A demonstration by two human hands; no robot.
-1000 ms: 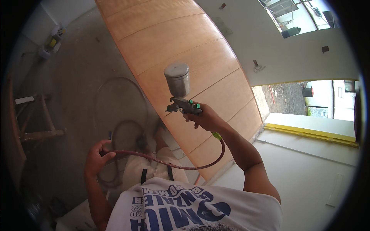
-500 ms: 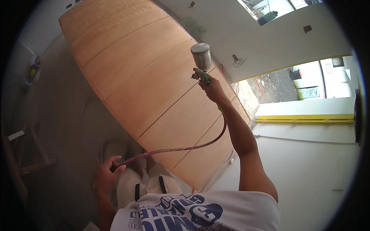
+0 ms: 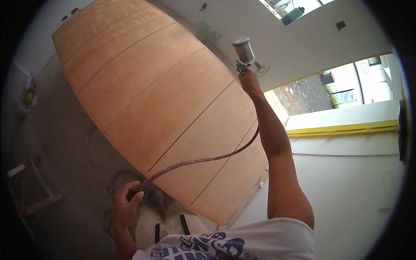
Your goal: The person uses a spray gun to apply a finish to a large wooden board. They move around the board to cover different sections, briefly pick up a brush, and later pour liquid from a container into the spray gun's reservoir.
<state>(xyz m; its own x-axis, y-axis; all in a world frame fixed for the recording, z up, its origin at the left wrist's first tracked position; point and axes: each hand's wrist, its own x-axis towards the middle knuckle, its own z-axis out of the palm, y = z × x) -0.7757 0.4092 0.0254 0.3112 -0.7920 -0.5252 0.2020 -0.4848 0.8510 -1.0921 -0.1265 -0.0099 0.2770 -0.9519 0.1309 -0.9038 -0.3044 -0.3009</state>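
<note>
A spray gun (image 3: 243,51) with a metal cup on top is gripped in my right hand (image 3: 248,81), arm stretched out past the far right edge of a large wooden panel (image 3: 151,95). Narrow grooves run across the panel's orange-brown face. From the gun a dark red hose (image 3: 195,161) hangs back over the near part of the panel. My left hand (image 3: 125,203) has its fingers curled round that hose near the panel's lower left edge. Whether the gun's trigger is pulled cannot be made out.
A wooden frame or stand (image 3: 41,190) is on the floor at left. Beyond the panel runs a white wall (image 3: 303,47) with an opening to the outside. A yellow-edged ledge (image 3: 342,129) lies at right. More hose lies coiled on the floor near my legs.
My right hand has carried the spray gun farther out and to the right, from over the panel to beyond its edge. The hose is pulled along; my left hand keeps hold of it.
</note>
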